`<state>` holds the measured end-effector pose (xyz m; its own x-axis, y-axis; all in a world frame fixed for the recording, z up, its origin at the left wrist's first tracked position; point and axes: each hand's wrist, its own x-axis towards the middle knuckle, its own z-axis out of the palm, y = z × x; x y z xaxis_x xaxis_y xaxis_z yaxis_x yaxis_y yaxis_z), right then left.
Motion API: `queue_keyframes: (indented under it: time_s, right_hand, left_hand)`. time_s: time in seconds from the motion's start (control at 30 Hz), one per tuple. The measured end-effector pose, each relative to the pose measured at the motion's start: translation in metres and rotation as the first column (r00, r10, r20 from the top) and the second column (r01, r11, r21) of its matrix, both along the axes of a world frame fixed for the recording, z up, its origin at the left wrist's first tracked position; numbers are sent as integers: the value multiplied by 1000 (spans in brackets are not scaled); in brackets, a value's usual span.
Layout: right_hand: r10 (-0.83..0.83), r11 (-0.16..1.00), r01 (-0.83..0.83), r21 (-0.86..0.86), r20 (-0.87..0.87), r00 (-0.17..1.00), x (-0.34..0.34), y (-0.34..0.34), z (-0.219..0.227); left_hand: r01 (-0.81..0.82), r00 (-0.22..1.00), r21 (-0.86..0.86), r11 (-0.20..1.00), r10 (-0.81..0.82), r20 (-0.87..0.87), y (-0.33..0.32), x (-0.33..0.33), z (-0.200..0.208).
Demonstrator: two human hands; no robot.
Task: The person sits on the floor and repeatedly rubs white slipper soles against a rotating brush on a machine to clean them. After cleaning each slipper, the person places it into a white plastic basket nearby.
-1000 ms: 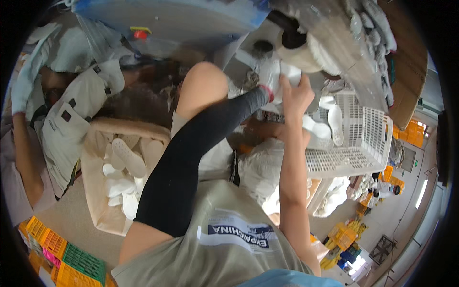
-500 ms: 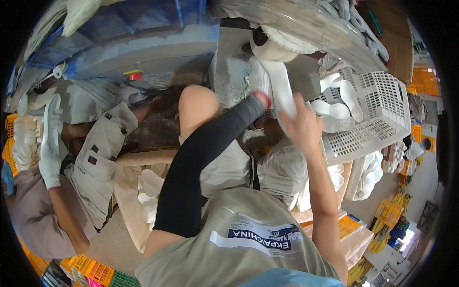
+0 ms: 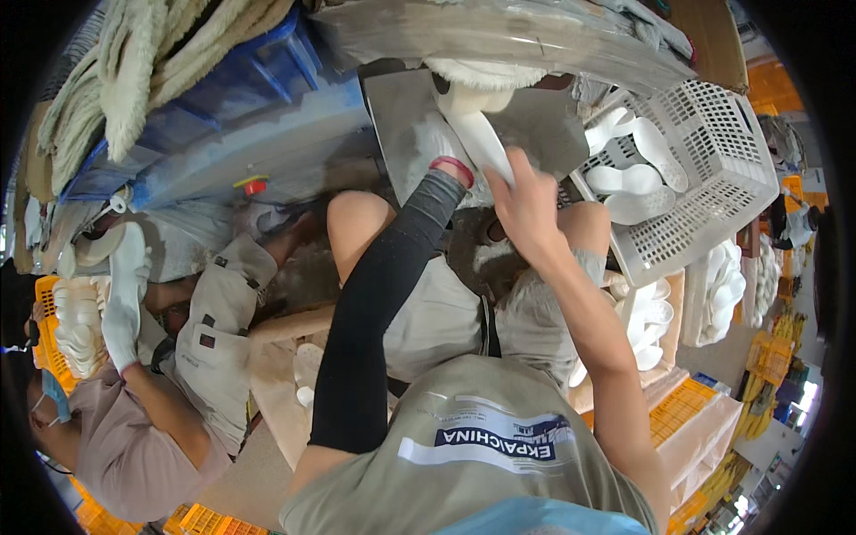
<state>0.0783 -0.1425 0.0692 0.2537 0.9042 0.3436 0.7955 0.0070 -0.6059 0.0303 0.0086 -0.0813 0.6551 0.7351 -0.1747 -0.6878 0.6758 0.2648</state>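
A long white shoe sole (image 3: 480, 141) slants between my two hands, its far end up against a round white buffing wheel (image 3: 481, 96) with a fluffy rim. My bare right hand (image 3: 524, 201) is closed round the sole's near end. Along its left side lies my left hand (image 3: 434, 143), in a pale glove below a red wristband and black sleeve; it grips the sole, its fingertips hidden and blurred. Behind my hands is a grey, dust-covered metal hood (image 3: 397, 111). Several white soles (image 3: 640, 178) lie in a white perforated basket (image 3: 713, 209) to the right.
A co-worker (image 3: 147, 437) sits at left, a gloved hand (image 3: 123, 312) on another white sole near a second wheel. The blue machine casing (image 3: 294, 147) carries a red button (image 3: 256, 186). Fluffy pale strips (image 3: 134, 71) hang at upper left. More soles (image 3: 651, 325) stand beside my right thigh.
My view has shifted, so much of the scene sits elsewhere in the picture. Both hands still hold the sole at the wheel, now tilted more to the left. The co-worker keeps hold of the other sole.
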Motion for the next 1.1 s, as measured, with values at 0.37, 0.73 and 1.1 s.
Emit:
queue_keyframes:
  time_s: [0.37,0.73,1.1]
  right_hand:
    - [84,994,-102,-28,-379,922,23,63,-60]
    - [-155,861,-210,-464,-632,759,46,-62,28]
    - [-216,950,-162,-269,-934,284,29,-131,-27]
  left_hand:
    - [-6,987,137,991,28,-157,31,14,-13]
    - [-187,917,185,965,239,-320,-14,-39,33]
    - [-10,985,263,965,54,-162,-31,-53,46]
